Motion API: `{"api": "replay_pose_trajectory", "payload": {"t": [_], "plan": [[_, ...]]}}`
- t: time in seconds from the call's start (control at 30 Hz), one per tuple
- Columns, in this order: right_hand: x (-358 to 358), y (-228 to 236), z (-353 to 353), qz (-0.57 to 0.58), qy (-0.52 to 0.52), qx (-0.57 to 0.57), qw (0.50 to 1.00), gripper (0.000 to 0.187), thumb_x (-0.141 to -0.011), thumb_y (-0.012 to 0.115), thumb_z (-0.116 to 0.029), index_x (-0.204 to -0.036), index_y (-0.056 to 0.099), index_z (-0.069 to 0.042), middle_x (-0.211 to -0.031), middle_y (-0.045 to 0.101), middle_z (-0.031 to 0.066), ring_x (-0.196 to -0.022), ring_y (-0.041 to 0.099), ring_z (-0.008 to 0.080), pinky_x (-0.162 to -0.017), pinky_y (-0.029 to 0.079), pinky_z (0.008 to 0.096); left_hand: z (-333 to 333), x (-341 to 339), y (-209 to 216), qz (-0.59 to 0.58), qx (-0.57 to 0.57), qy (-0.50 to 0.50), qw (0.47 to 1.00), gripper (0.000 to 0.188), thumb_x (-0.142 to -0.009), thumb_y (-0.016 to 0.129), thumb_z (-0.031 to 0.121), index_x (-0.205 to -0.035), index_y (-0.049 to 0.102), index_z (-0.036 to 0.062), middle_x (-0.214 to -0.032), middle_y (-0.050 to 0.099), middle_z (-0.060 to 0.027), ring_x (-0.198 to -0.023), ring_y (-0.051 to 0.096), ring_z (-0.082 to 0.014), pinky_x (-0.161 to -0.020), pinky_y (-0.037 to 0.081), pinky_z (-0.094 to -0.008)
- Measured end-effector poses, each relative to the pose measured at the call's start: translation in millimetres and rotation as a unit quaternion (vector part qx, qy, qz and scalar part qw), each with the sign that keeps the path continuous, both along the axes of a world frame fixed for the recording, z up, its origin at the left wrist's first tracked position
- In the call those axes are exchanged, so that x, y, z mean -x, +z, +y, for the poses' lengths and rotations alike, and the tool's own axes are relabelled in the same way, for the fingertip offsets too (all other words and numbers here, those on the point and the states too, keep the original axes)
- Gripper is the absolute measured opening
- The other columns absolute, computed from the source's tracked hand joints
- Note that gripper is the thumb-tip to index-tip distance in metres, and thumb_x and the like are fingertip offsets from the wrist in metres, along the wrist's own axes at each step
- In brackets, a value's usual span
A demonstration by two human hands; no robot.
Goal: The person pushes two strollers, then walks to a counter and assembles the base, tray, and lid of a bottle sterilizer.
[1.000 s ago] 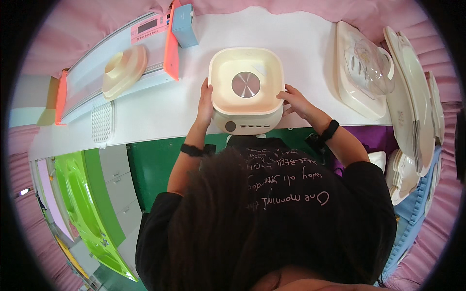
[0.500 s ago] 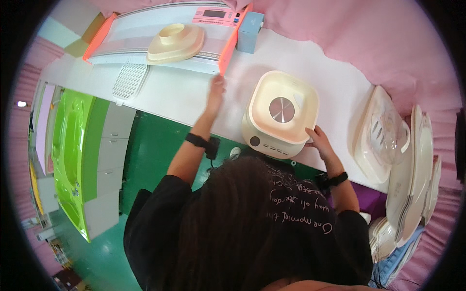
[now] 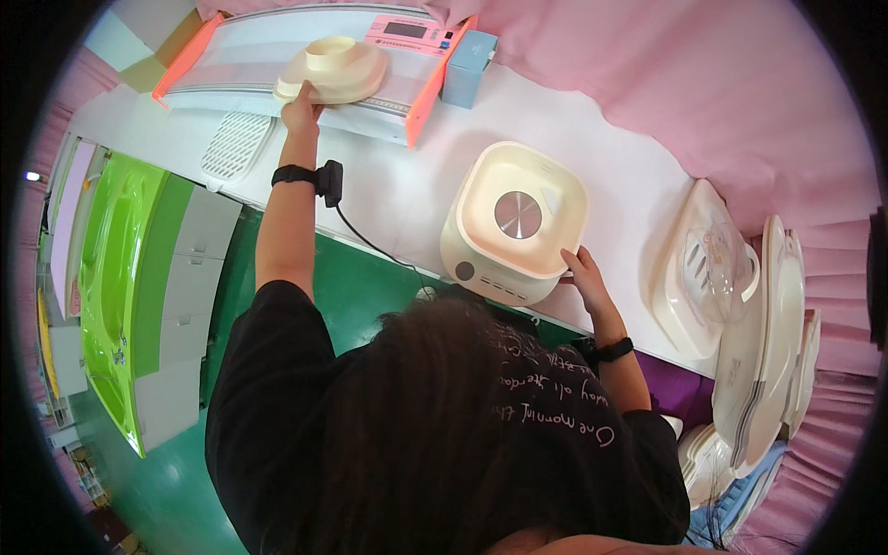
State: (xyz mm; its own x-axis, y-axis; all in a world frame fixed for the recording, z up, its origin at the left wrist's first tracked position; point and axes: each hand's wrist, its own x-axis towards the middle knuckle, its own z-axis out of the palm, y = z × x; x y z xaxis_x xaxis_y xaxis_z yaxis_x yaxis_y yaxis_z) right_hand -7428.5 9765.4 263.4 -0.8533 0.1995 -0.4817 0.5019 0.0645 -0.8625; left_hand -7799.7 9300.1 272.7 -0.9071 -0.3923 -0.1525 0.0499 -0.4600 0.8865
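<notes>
A cream steam-steriliser base [image 3: 490,280], with a rounded-square basin and a round metal plate [image 3: 518,215] in its floor, stands mid-table before me. My right hand [image 3: 585,277] grips its near right corner, a finger up at the rim. Out to the far left, my left hand [image 3: 302,113] has its fingers closed on the near edge of a cream lid-like cover [image 3: 356,74] with a raised round collar. That cover lies on an infant measuring scale [image 3: 245,55] with orange ends; the underside of my grip is hidden.
A white slotted rack [image 3: 236,148] lies in front of the scale, and a light-blue box [image 3: 469,69] stands at its right end. Farther right are a white tray [image 3: 680,277] with a clear dome [image 3: 726,268] and stacked baby tubs [image 3: 754,370]. A green sink unit [image 3: 116,277] is left.
My left hand has swung left and away from me, from the open table to the cream cover, and has closed on its edge. My right hand stays at the base's corner.
</notes>
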Motion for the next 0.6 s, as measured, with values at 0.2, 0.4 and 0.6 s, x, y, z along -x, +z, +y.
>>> {"api": "replay_pose_trajectory", "payload": {"t": [0.2,0.4,0.6], "plan": [[1,8,8,-0.014,0.025,-0.048,0.998,0.062,-0.084,0.057,-0.041,-0.126,0.041,0.001,-0.107,0.055,0.0117,-0.089,0.057,0.0179,-0.069,0.048,0.0282,21,-18,56,0.143,0.009,-0.053,0.988,0.026,-0.083,0.058,0.004,-0.107,0.049,-0.0002,-0.098,0.059,-0.0114,-0.082,0.062,-0.0221,-0.066,0.055,-0.0341],[4,5,25,0.173,0.026,-0.33,0.928,0.062,-0.082,0.061,-0.038,-0.124,0.042,0.004,-0.119,0.05,0.0182,-0.104,0.051,0.0259,-0.083,0.044,0.0346,99,-145,136,0.297,0.19,-0.231,0.907,0.039,-0.085,0.059,0.004,-0.119,0.043,-0.0012,-0.106,0.058,-0.0079,-0.09,0.058,-0.014,-0.077,0.048,-0.0264],[19,89,7,0.291,-0.044,-0.086,0.952,0.047,-0.093,0.043,-0.036,-0.123,0.043,-0.001,-0.111,0.055,0.0114,-0.092,0.054,0.0167,-0.069,0.044,0.0274,156,-219,125,0.556,0.558,-0.281,0.548,0.03,-0.063,0.059,0.0,-0.093,0.058,0.0075,-0.079,0.061,-0.0072,-0.069,0.058,-0.0268,-0.058,0.044,-0.0366]]}}
